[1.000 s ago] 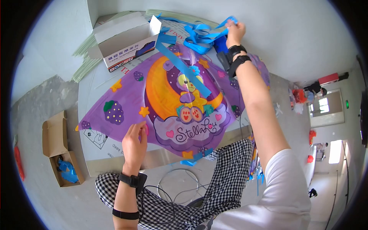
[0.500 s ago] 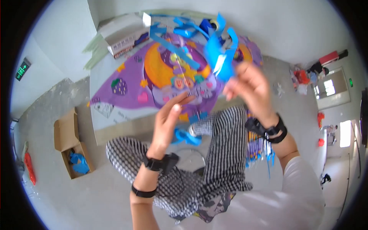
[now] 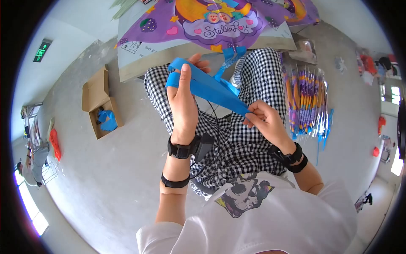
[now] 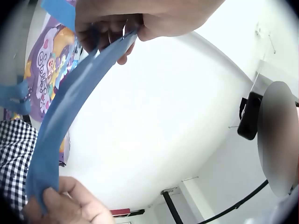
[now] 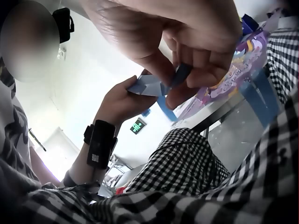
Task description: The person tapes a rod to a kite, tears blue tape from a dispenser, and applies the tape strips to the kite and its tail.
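A blue ribbon (image 3: pixel 215 93) stretches in a folded band between the two hands, above the checked trousers. The left hand (image 3: pixel 185 103) holds its looped end, with the thumb on the near side and curled fingers behind. At the band's other end, the right hand (image 3: pixel 270 127) pinches the ribbon between thumb and fingers. In the left wrist view the ribbon (image 4: pixel 65 112) runs from the left hand (image 4: pixel 149 18) down to the right hand (image 4: pixel 70 203). The right wrist view shows the right hand (image 5: pixel 187 51) gripping it close by, partly hiding the left hand's fingers.
A purple printed sheet (image 3: pixel 160 31) lies on a board (image 3: pixel 139 63) beyond the knees. Blue strips (image 3: pixel 230 57) hang over its near edge. An open cardboard box (image 3: pixel 99 95) stands on the floor at the left; several wrapped colourful packets (image 3: pixel 306 101) lie at the right.
The right hand has come back from the far side of the sheet with blue ribbon. Both hands now hold the ribbon above the lap, and the head view has tilted down.
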`<state>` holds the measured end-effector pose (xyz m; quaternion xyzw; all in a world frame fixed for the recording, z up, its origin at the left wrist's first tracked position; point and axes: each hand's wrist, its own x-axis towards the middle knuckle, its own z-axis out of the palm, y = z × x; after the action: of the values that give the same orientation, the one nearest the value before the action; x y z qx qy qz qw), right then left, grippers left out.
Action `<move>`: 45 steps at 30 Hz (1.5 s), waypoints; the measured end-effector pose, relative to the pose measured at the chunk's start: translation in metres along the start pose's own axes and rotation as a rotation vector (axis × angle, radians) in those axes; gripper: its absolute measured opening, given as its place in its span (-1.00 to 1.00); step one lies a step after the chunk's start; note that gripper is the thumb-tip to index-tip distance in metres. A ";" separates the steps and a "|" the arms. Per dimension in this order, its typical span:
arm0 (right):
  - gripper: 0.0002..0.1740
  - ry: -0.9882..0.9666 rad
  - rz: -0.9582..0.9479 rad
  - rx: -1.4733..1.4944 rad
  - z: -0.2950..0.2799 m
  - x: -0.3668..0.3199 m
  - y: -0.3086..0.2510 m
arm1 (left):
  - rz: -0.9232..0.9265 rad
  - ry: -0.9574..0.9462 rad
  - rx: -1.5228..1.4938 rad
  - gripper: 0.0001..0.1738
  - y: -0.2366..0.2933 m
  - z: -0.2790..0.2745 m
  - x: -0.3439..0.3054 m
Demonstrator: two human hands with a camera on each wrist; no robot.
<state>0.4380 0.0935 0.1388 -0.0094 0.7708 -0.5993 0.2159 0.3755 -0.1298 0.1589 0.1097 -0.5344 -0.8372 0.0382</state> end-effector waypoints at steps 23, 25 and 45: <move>-0.91 0.016 0.107 -0.031 -0.019 0.016 -0.001 | 0.049 0.192 0.167 -0.79 0.008 -0.044 0.015; -0.91 -0.034 0.165 -0.003 -0.021 0.018 0.007 | 0.017 0.126 0.142 -0.80 0.008 -0.046 0.014; -0.78 0.109 -0.275 0.260 0.002 0.086 -0.080 | -0.112 -0.261 0.261 -0.69 0.021 0.016 -0.007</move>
<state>0.3412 0.0456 0.1848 -0.0543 0.6888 -0.7174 0.0893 0.3780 -0.1232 0.1853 0.0340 -0.6319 -0.7687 -0.0928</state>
